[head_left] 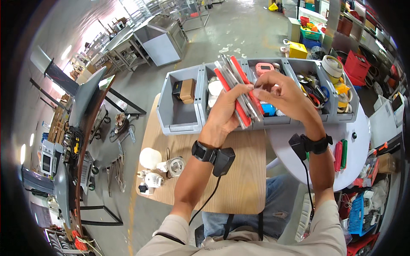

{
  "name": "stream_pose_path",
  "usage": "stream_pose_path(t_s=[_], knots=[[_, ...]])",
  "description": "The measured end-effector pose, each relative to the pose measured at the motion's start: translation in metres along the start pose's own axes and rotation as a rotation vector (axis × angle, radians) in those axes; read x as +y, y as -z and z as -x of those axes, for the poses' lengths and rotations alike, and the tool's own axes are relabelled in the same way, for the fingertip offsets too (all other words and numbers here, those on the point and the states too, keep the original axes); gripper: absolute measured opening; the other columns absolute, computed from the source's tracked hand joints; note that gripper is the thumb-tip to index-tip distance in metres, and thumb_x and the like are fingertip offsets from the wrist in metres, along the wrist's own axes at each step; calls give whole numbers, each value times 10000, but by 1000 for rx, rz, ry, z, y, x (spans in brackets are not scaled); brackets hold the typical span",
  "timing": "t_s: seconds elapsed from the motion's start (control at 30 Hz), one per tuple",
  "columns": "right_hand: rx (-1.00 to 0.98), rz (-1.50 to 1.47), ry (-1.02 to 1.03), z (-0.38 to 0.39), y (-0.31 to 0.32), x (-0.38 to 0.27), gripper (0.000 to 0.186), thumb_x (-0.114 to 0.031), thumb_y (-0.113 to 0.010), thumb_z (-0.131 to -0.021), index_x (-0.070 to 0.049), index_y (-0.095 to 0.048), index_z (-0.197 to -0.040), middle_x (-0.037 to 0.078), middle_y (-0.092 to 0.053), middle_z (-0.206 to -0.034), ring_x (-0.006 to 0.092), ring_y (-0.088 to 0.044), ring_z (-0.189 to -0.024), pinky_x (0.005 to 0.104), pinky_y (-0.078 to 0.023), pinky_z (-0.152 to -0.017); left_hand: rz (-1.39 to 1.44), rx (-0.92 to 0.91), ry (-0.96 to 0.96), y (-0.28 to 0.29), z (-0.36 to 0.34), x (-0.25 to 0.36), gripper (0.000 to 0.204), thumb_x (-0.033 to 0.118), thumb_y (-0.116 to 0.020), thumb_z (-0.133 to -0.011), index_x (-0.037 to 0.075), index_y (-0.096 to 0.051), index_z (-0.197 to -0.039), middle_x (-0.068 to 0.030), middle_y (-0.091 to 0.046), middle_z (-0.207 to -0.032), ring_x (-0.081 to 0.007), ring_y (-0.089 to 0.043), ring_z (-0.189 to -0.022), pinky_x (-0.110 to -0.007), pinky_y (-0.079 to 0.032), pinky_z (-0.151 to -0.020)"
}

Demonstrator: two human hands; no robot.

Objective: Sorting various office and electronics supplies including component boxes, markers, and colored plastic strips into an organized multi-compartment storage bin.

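Note:
A bundle of long, thin red and clear-grey sticks (242, 112), perhaps pens or wrapped tools, is gripped in my left hand (223, 110) above the grey bins. My thumb lies across it, and the sticks slant from upper left to lower right. Against the bundle's right side, my right hand (284, 94) has its fingers curled and pinched; what the fingertips hold is hidden. Under my hands stands a row of grey plastic bins (179, 129). The leftmost bin contains a brown box (187, 91) and a black box (177, 90). A pink-red device (264, 68) shows beyond my right hand.
White fittings (150, 158) and a round clear-topped part (175, 167) lie on the wooden table (239, 170). Red and green slim items (341, 155) rest on the white round table (354, 166) at right. Tape rolls (332, 66) fill the right bin's end.

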State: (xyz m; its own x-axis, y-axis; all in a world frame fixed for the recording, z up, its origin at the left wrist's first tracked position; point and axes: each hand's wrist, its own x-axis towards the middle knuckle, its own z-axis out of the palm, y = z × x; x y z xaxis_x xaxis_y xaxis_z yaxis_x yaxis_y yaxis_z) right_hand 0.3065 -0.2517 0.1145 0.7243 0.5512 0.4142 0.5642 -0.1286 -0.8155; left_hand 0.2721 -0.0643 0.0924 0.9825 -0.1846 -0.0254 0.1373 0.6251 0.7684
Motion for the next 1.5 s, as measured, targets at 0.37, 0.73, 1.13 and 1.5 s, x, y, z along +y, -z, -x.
stream_pose_path(t_s=[0.37,0.73,1.13,1.5], knots=[[66,119,-50,-1,-10,10,263,-184,-674,-847,75,-681,-894,109,-663,-718,114,-598,-640,272,-452,-582,92,17,69,-5,-4,-17,269,162,-641,-936,32,-569,-1159,-90,-655,-1033,-215,-681,-913,-410,-604,-719],[27,11,-160,-5,0,22,277,-198,-649,-906,56,-669,-1016,94,-687,-825,116,-615,-745,290,-494,-653,226,10,95,-8,-5,-24,296,225,-576,-981,26,-560,-1200,-139,-656,-1105,-271,-685,-964,-448,-596,-821],[16,-207,-319,-4,14,8,361,-252,-623,-953,35,-624,-1174,6,-616,-785,44,-549,-593,209,-466,-471,220,79,0,-16,6,-5,152,151,-653,-940,62,-608,-1054,-59,-645,-930,-194,-665,-839,-385,-588,-765],[-10,-264,-255,-4,10,6,299,-240,-615,-945,-11,-600,-1136,-5,-601,-823,36,-556,-633,187,-462,-497,166,89,-47,-12,4,-1,213,137,-683,-922,86,-603,-1112,-52,-634,-939,-172,-661,-826,-363,-582,-727]])
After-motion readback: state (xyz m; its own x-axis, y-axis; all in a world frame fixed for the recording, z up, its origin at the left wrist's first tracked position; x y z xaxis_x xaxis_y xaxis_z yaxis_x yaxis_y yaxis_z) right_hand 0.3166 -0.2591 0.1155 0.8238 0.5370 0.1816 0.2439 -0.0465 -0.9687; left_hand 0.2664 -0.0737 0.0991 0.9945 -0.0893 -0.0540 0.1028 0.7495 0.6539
